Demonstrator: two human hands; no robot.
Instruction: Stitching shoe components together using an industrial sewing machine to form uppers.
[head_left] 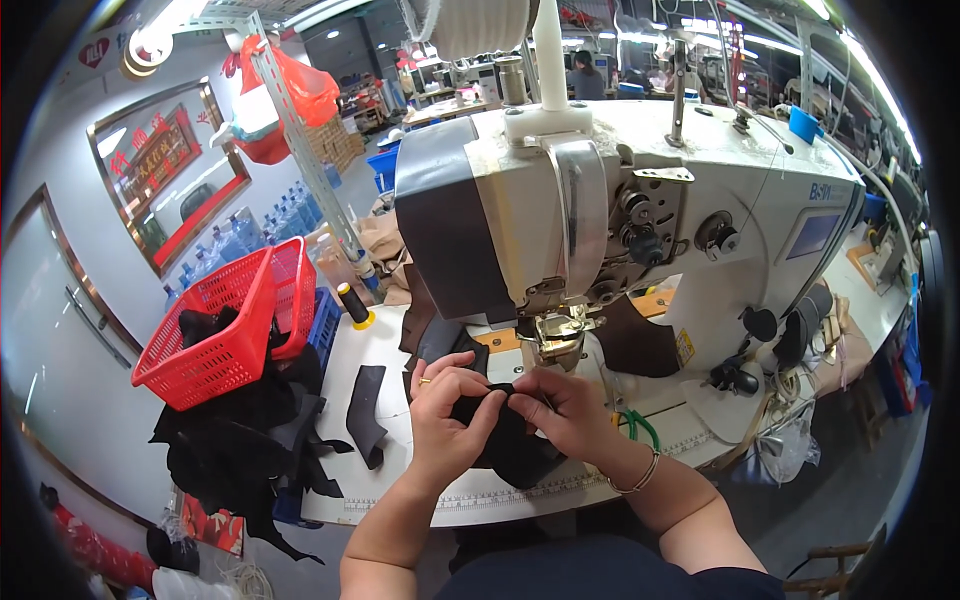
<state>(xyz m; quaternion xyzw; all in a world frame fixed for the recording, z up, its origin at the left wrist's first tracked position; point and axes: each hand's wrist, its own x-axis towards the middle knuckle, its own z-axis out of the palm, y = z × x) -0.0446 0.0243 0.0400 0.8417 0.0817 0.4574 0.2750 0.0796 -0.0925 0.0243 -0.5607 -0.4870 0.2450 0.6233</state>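
Observation:
Both of my hands pinch one black fabric or leather piece (525, 457) just in front of the sewing machine's needle area (556, 330). My left hand (450, 405) grips its upper edge between thumb and fingers. Close beside it, my right hand (565, 410) pinches the same edge, with the thumbs nearly meeting. The piece hangs down over the front of the white table (400, 485); part of it is hidden behind my hands. Green-handled scissors (638, 428) lie next to my right wrist. A dark curved cut piece (367, 415) rests flat to the left.
The large white sewing machine (700, 200) fills the far side. A red basket (215, 350) with black pieces stands at the left, above a heap of black cut pieces (235, 450). A black thread spool (355, 305) stands near the table's left edge. A ruler strip (560, 488) runs along the front.

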